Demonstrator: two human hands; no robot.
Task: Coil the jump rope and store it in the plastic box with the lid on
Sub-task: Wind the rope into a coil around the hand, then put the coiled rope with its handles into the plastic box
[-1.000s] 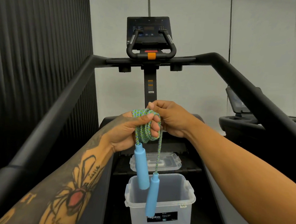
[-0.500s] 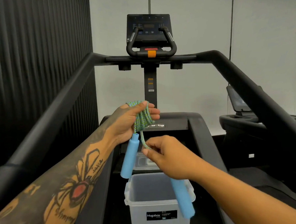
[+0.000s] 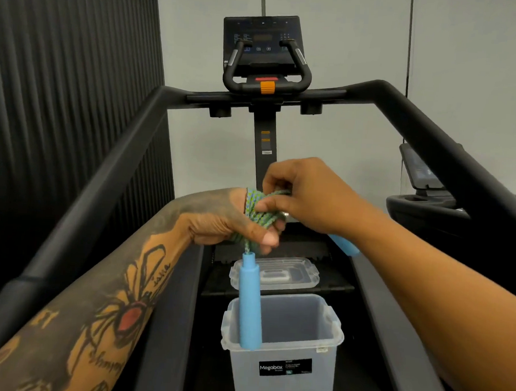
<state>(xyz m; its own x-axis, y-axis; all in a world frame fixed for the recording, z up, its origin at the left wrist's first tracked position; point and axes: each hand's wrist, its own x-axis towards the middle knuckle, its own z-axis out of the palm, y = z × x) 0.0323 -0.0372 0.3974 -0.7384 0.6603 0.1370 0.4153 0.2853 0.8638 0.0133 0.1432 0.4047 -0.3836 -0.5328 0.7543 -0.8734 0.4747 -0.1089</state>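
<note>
the right hand (image 3: pixel 307 198) has come back up from below, pinching the jump rope (image 3: pixel 260 216) coils clenched in the left hand (image 3: pixel 228 220). plastic box (image 3: pixel 283 379) sits open, empty; lid (image 3: pixel 276 274) lies just behind.

The jump rope (image 3: pixel 260 218) is braided green flecked with blue, and its two handles (image 3: pixel 249 304) are plain light blue. The plastic box (image 3: pixel 283 373) is translucent grey-white with a black label in white lettering; the lid (image 3: pixel 302 274) is clear. The treadmill (image 3: pixel 427 135) is black with an orange clip (image 3: pixel 267 87).
</note>
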